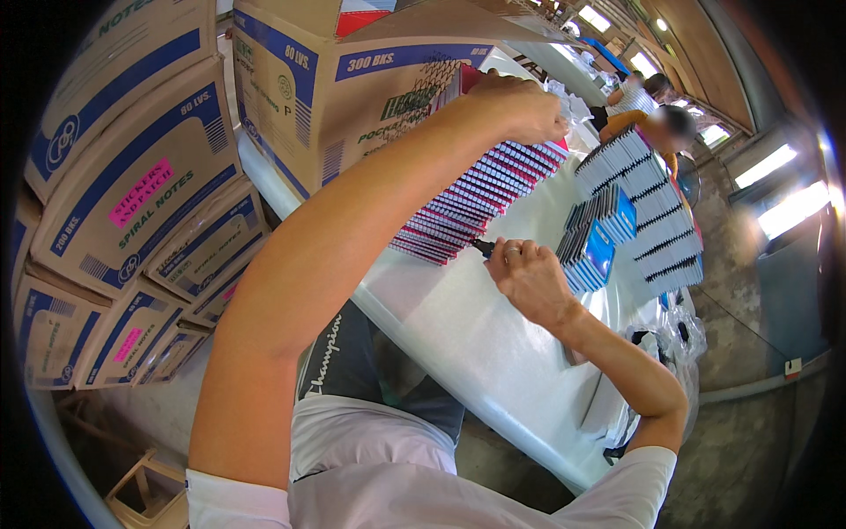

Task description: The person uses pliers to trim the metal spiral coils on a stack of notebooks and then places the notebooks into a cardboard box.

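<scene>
A tall stack of small spiral notebooks (480, 194) with red cover edges stands on the white table, its wire-bound edges showing in rows. My left hand (522, 110) reaches across to the stack's upper end, fingers curled down over it; the fingertips are partly hidden. Lower down, my right hand (536, 280) is closed around a short black pen-like tool (482, 248). The tool's dark tip meets the corner of the stack near its lower end. Most of its body is hidden inside my fingers.
A large open carton (291, 97) stands behind the stack, and more cartons (132, 194) pile up at left. Blue-covered notebooks (589, 251) and taller notebook stacks (648, 220) occupy the table's right side. Clear plastic (683, 339) hangs nearby. Other people (648, 119) sit farther back.
</scene>
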Available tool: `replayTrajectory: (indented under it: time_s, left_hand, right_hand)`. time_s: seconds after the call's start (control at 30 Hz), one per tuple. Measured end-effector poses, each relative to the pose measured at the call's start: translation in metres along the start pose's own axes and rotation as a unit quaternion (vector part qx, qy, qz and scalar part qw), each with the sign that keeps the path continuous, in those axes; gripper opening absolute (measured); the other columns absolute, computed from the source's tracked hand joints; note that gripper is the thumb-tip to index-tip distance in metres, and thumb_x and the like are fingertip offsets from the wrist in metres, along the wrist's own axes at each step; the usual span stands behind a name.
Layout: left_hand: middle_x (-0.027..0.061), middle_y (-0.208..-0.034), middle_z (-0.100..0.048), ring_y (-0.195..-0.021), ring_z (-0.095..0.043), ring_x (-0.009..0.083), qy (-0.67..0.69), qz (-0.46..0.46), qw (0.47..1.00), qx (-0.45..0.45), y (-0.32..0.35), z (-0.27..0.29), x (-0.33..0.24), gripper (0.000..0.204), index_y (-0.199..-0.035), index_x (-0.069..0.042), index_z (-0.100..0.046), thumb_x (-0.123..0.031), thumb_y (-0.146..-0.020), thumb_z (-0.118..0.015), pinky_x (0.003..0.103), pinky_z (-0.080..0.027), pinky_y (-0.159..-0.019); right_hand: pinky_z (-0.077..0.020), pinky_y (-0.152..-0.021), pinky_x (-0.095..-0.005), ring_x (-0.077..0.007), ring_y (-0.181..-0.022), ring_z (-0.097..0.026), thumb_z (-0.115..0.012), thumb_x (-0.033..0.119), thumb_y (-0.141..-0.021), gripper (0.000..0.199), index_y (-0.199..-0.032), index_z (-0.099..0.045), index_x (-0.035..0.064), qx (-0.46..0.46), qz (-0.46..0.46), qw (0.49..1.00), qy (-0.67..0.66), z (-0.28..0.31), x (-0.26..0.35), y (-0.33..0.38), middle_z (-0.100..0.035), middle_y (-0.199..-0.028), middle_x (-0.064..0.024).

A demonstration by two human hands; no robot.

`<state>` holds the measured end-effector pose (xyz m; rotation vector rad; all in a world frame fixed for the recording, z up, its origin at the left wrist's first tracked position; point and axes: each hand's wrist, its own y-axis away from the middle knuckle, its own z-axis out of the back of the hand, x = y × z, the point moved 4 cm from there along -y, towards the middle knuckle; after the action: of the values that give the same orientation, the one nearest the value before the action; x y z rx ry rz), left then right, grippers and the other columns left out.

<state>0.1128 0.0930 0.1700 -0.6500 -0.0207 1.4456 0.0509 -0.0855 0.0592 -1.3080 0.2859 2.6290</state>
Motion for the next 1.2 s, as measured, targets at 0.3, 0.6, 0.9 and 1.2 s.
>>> replayTrajectory:
  time_s: [0.3,0.6,0.9,1.2]
  left_hand:
    - [0.0168,-0.107,-0.068,-0.098,-0.065,0.0388,0.001,-0.009,1.0,-0.01,-0.001,-0.001,-0.001,0.051,-0.108,-0.02,-0.07,-0.058,-0.09,-0.043,0.047,-0.049,-0.088]
    - [0.0167,-0.107,-0.069,-0.1,-0.064,0.0393,0.001,-0.006,1.0,0.01,-0.002,-0.002,-0.001,0.05,-0.11,-0.022,-0.069,-0.058,-0.09,-0.042,0.047,-0.049,-0.09]
    - [0.0178,-0.11,-0.068,-0.101,-0.064,0.0393,0.0,-0.006,1.0,0.014,0.0,0.0,-0.003,0.051,-0.112,-0.02,-0.068,-0.058,-0.091,-0.042,0.048,-0.048,-0.091]
    - [0.0181,-0.111,-0.067,-0.101,-0.064,0.0391,-0.007,-0.001,1.0,0.027,-0.002,0.0,-0.004,0.053,-0.116,-0.019,-0.067,-0.059,-0.091,-0.043,0.048,-0.048,-0.09]
  right_hand:
    - [-0.0399,-0.098,-0.0374,-0.0125,-0.113,-0.046,-0.064,0.015,-0.081,0.045,-0.124,-0.054,0.0125,-0.174,0.117,0.975,0.067,0.014,-0.035,0.006,-0.051,-0.112,0.0004]
    - [-0.044,-0.085,-0.0307,-0.0174,-0.101,-0.054,-0.061,0.015,-0.086,0.034,-0.119,-0.061,0.0061,-0.103,0.063,0.992,0.044,0.01,-0.019,0.007,-0.059,-0.103,-0.0036]
    - [-0.0386,-0.101,-0.0413,-0.0153,-0.114,-0.047,-0.061,0.014,-0.081,0.042,-0.122,-0.055,0.0137,-0.149,0.103,0.983,0.019,0.023,-0.046,0.003,-0.052,-0.116,-0.0012]
    - [-0.0421,-0.095,-0.0317,-0.0151,-0.11,-0.051,-0.062,0.015,-0.081,0.029,-0.109,-0.06,0.0101,-0.172,0.145,0.974,0.027,0.01,-0.052,0.003,-0.056,-0.106,0.0008]
